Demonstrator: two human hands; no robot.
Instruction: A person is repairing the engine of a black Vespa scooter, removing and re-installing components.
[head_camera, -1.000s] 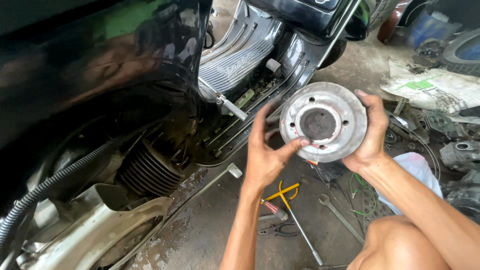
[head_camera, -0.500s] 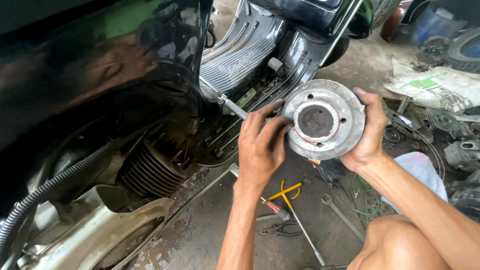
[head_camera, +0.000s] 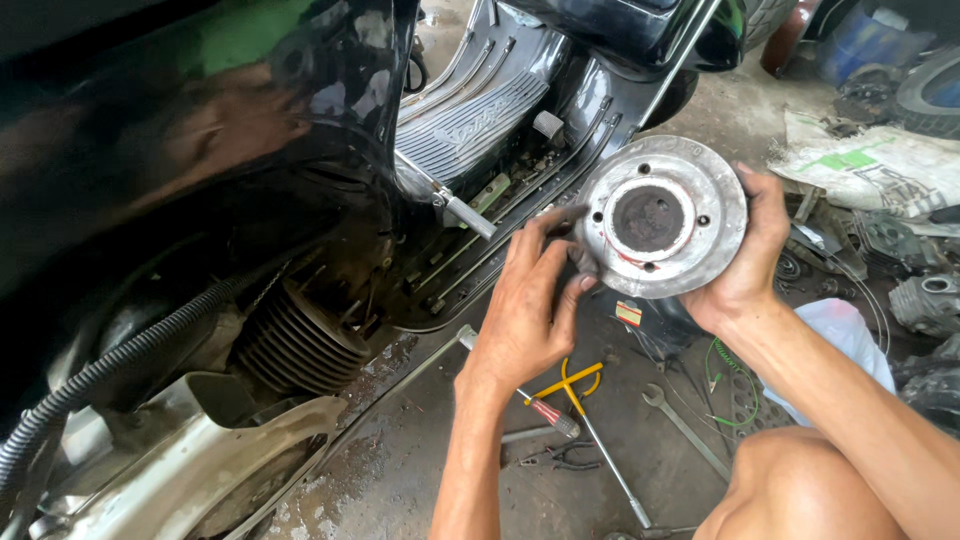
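Head view, looking down beside a black scooter body (head_camera: 200, 150) lying tilted over a concrete floor (head_camera: 420, 470). The right hand (head_camera: 745, 255) is closed around the right rim of a round grey metal drum (head_camera: 662, 215), fingers curled behind it and thumb on the edge, holding it in the air above the floor with its open face toward the camera. The left hand (head_camera: 530, 310) lies against the drum's lower left edge, fingers bent and touching the rim; whether they grip it or only rest there cannot be told. The back of the drum is hidden, and the dark recess at its centre is too dim to read.

The scooter body fills the upper left and is cut off by the frame; its glossy panel shows only blurred reflections. Below it sit a finned engine cylinder (head_camera: 300, 340), partly shadowed, and a ribbed black hose (head_camera: 110, 370) running off the lower left corner. A ribbed grey floorboard (head_camera: 470, 110) lies above the left hand, with a metal lever (head_camera: 465, 212) just beside it.

On the floor under the forearms lie a yellow-handled tool (head_camera: 570, 380), a red-handled screwdriver (head_camera: 545, 412), partly covered by the left wrist, and an open-ended spanner (head_camera: 685, 425). A bare knee (head_camera: 800, 485) blocks the lower right. A white printed sack (head_camera: 880, 165) and dark engine parts at the right edge are hard to make out.
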